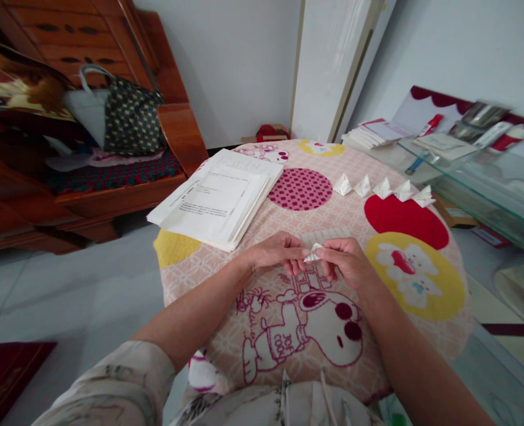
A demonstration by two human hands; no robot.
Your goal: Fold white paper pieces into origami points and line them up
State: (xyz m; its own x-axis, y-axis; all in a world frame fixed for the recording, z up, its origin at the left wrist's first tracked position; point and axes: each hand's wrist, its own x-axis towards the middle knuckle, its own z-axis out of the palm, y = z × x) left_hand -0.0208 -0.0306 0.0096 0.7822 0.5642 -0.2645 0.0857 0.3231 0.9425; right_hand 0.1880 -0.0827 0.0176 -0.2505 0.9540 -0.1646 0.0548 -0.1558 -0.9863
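Between my two hands, over the middle of the round table, is a small folded piece of printed paper [314, 252] with a pointed top. My left hand [282, 251] pinches its left side, and my right hand [344, 258] grips its right side between thumb and fingers. Beyond my right hand stands a row of several folded paper pieces [382, 188], white with print and pointed upward. To the left lies a stack of printed sheets [208, 201], its edges slightly uneven.
A patterned cloth [306, 343] with cartoon figures covers the table. On the right, a glass shelf [479, 177] holds papers, cups and a red-capped item close to the table's edge. A wooden bench [173, 139] with a dotted bag [132, 115] stands at the left.
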